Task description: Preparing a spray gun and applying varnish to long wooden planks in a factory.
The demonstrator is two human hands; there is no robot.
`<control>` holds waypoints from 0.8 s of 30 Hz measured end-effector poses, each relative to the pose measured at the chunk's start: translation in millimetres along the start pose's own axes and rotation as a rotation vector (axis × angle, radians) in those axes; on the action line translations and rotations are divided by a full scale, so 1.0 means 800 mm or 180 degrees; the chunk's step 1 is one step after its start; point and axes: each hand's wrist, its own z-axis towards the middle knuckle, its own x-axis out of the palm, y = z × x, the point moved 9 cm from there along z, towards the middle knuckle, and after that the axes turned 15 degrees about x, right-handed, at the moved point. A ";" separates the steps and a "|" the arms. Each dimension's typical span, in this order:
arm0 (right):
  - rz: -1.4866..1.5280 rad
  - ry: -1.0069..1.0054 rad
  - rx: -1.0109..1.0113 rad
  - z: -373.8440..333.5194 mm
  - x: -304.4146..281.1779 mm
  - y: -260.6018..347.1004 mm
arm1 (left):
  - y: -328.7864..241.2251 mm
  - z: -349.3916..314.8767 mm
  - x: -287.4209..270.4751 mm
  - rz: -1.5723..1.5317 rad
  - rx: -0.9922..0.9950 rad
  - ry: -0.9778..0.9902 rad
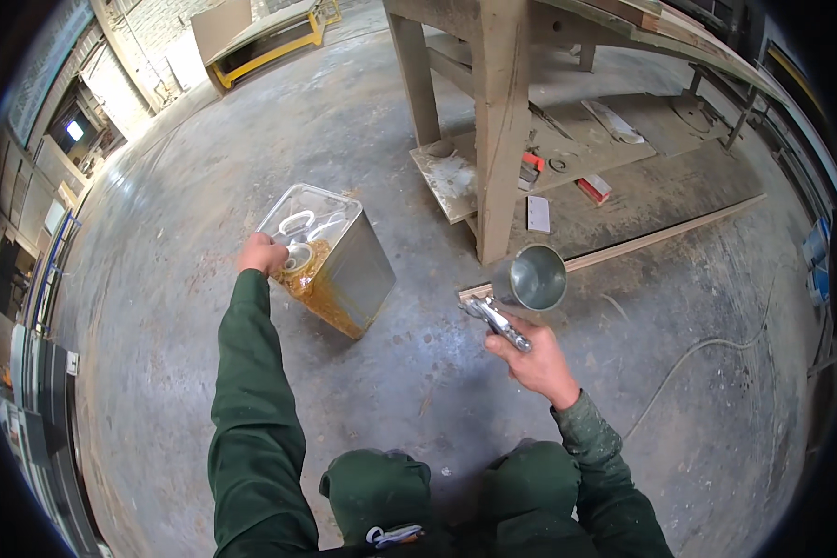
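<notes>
A square metal can [367, 265] stands on the floor ahead, left of centre. Amber, sticky-looking residue coats its near side and the area around its round spout [298, 258]. My left hand [262, 254] is at the can's near left top edge, right beside the spout. Its fingers are curled closed, and what they grip is hidden. In my right hand [535, 361] is a metal spray gun [498, 325], held by its grip. The gun carries an open grey metal cup [538, 279], whose mouth faces up toward me. The cup's inside looks grey; I cannot tell whether it holds liquid.
A wooden workbench [498, 121] rises at the far right. Its low shelf [642, 200] bears a red box [593, 190] and other small items. A hose [707, 346] runs over the concrete floor at right. A yellow-framed stand [270, 56] is far left.
</notes>
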 end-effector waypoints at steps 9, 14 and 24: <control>0.0310 0.0199 0.0402 -0.045 -0.005 -0.031 | -0.121 -0.021 -0.036 0.1270 0.1085 -0.1285; 0.0203 0.0277 0.0328 -0.035 0.004 -0.031 | -0.129 -0.079 -0.076 0.1887 0.1877 -0.2040; 0.0396 0.0503 0.0640 -0.035 0.003 -0.031 | -0.442 0.011 -0.374 -0.2928 0.1800 -0.1908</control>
